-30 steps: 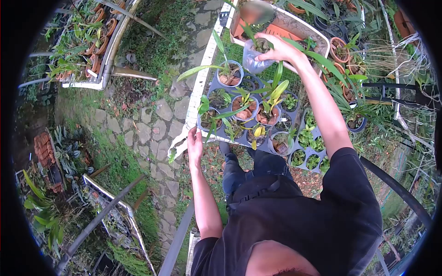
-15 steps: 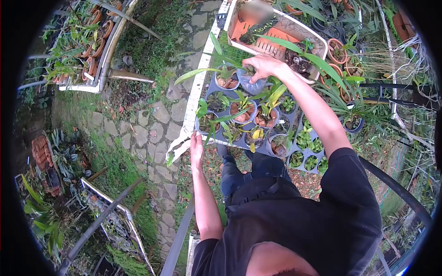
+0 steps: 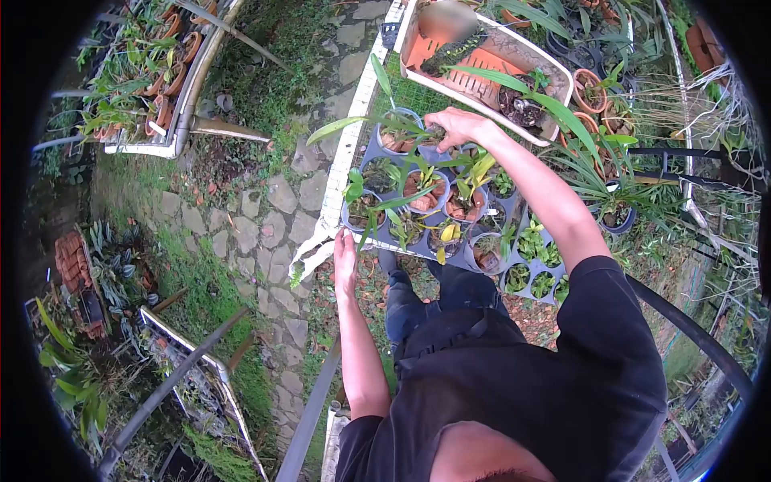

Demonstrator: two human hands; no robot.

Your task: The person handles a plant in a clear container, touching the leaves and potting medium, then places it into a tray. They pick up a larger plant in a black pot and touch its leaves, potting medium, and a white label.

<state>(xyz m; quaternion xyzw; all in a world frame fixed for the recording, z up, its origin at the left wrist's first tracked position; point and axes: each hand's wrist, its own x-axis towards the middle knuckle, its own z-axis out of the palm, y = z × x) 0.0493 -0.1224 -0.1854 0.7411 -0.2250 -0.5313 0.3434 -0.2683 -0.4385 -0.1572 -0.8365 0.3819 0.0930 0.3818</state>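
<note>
My right hand (image 3: 462,128) reaches to the far side of a grey tray (image 3: 385,175) with round holes. Its thumb and fingers are around the rim of a small plastic plant pot, mostly hidden by the hand. Beside it stands a clear pot (image 3: 397,132) with a long-leaved plant. My left hand (image 3: 345,255) rests at the tray's near left corner, fingers straight and together, close to a potted plant (image 3: 363,210). More clear pots with bark chunks (image 3: 424,193) sit in the holes, one with a yellow leaf (image 3: 448,233).
Past the tray lies a cream basin (image 3: 562,100) with an orange slotted piece (image 3: 494,72) in it. Leafy seedlings (image 3: 534,241) fill a second tray at right. A white bench edge (image 3: 353,132) runs along the left, above a stone path (image 3: 281,197). Long leaves overhang my right arm.
The plastic pot in my right hand has gone down into the tray, and the hand has shifted slightly right and lower. My left hand stays at the corner.
</note>
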